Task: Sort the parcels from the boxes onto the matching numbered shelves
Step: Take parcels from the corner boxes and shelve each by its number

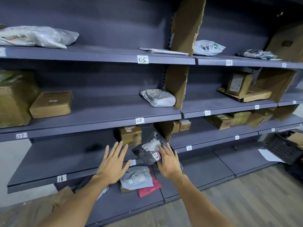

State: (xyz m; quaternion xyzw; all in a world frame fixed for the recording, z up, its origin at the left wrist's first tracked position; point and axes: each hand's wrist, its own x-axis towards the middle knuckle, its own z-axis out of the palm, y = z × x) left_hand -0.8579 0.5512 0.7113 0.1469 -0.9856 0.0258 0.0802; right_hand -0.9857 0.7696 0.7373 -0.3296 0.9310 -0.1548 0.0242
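Facing grey-purple shelving [98, 54], handwritten tags on front edges: tag 05 [142, 59], tag 08 [139, 120], tag 18 [61, 178], tag 16 [189, 148].

Near centre, at front edge of the tier carrying tag 18: black parcel [144, 155], crumpled, white sticker [156, 156] reading 17 at its near end.

Right hand [169, 163] flat against parcel's right side, fingers straight. Left hand [113, 163] spread, palm down, just left of parcel, not touching.

Behind parcel, taped brown box [130, 135].

One tier lower, grey mailer [135, 177] lying over red mailer [150, 188].

Cardboard dividers [177, 86] upright between bays.

Far right, black crate [285, 145] beside white sheet [268, 155].
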